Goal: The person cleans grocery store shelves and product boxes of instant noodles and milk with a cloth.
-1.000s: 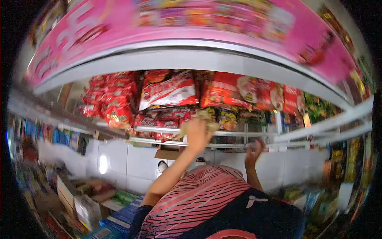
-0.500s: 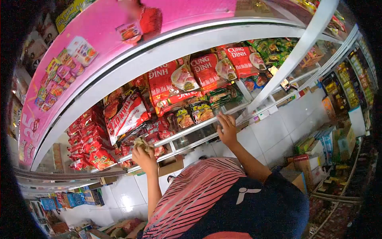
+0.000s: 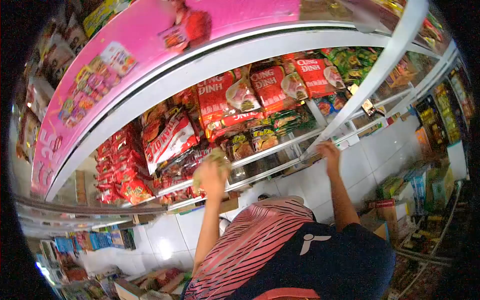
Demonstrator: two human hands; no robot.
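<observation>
1. Head view, left hand (image 3: 212, 176): raised to the front rail of the shelf (image 3: 280, 155), with its grip clamped on a crumpled pale cloth (image 3: 214, 161) that bulges out above and to the left of the fingers. The cloth is pressed against the rail, so it sits at the shelf edge, directly over the knuckles.
2. Head view, right hand (image 3: 330, 151): raised well to the right of the left hand, resting at the foot of the slanted white post (image 3: 372, 75) where it meets the rail. The picture is too blurred there to show whether its grip is apart or together; nothing can be seen in it.
3. Head view, goods behind the left grip: dark noodle packets (image 3: 241, 146) lie just right of the cloth on the shelf, and a large red-and-white bag (image 3: 170, 137) hangs above and to the left of it.
4. Head view, goods above: red packets (image 3: 270, 85) stand in a row above both hands, between the left grip and the post.
5. Head view, further left: a stack of small red packets (image 3: 120, 167) fills the shelf end, well apart from the cloth.
6. Head view, top: a pink banner (image 3: 115, 85) runs over the whole shelf.
7. Head view, below the hands: the person's red striped shirt (image 3: 250, 245) fills the lower frame.
</observation>
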